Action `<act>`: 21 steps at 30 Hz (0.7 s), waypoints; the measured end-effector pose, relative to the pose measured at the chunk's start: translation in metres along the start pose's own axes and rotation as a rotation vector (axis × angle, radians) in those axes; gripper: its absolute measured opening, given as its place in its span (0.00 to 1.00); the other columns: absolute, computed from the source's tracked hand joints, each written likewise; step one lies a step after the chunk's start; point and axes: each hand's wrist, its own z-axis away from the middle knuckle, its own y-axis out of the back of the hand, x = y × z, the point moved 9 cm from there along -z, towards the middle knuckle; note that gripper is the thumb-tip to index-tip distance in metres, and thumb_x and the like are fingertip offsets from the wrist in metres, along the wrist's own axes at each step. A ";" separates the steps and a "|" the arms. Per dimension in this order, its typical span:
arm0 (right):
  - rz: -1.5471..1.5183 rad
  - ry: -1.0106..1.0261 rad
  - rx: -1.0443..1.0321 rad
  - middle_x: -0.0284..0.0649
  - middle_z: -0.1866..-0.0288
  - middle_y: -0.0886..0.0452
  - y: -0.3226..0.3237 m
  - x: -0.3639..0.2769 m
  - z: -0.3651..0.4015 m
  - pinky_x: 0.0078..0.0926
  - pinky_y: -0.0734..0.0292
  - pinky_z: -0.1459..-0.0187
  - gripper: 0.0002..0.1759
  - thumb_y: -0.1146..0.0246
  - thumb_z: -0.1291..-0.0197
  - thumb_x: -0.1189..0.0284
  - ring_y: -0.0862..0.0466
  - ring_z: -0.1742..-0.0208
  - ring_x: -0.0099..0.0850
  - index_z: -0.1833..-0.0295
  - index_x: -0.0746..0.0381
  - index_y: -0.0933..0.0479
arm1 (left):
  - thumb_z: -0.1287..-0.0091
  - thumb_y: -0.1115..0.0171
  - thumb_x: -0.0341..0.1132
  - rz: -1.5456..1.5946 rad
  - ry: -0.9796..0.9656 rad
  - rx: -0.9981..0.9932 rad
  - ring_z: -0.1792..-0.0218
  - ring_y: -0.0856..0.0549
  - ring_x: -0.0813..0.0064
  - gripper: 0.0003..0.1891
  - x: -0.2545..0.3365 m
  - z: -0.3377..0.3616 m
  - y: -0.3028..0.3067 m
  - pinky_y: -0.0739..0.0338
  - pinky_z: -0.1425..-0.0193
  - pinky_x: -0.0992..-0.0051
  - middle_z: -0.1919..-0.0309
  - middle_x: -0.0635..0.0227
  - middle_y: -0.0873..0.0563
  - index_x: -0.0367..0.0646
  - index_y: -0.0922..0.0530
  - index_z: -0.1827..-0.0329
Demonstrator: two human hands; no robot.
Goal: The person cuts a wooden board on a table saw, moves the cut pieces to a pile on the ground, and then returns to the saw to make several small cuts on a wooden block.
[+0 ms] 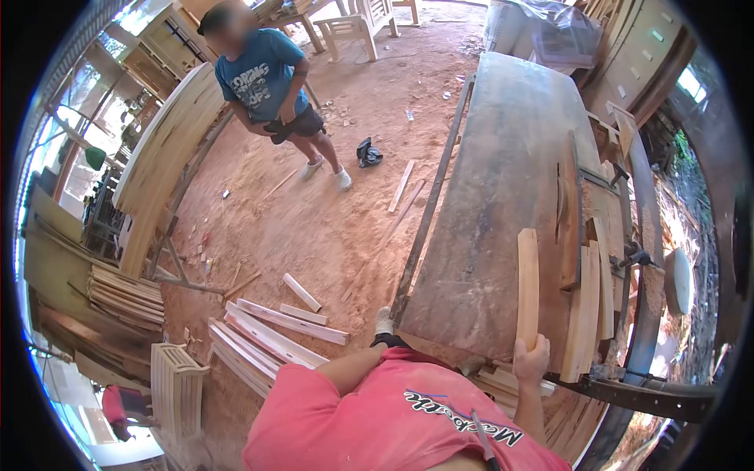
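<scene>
My right hand (pixel 532 359) is closed round the near end of a light wooden strip (pixel 527 282). The strip lies lengthwise over the near right part of a large dusty worktable (pixel 503 173). Just right of it, more wooden pieces (pixel 583 314) lie side by side along the table's edge, next to metal clamps. My left hand is out of sight; only the upper arm shows, below the red sleeve, and the rest is hidden by my body.
A person (pixel 267 86) in a blue shirt stands beyond the table at the upper left, near a black bag (pixel 368 153). Planks (pixel 275 330) lie on the dusty floor to my left. A long wooden panel (pixel 169 149) rests on a stand farther left.
</scene>
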 end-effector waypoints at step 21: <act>0.062 0.059 -0.055 0.56 0.57 0.22 -0.005 0.002 -0.003 0.48 0.27 0.48 0.19 0.37 0.41 0.64 0.21 0.53 0.55 0.54 0.71 0.23 | 0.42 0.28 0.41 0.610 -0.070 -0.320 0.56 0.19 0.77 0.30 -0.010 0.128 0.030 0.21 0.60 0.73 0.52 0.65 0.16 0.41 0.24 0.37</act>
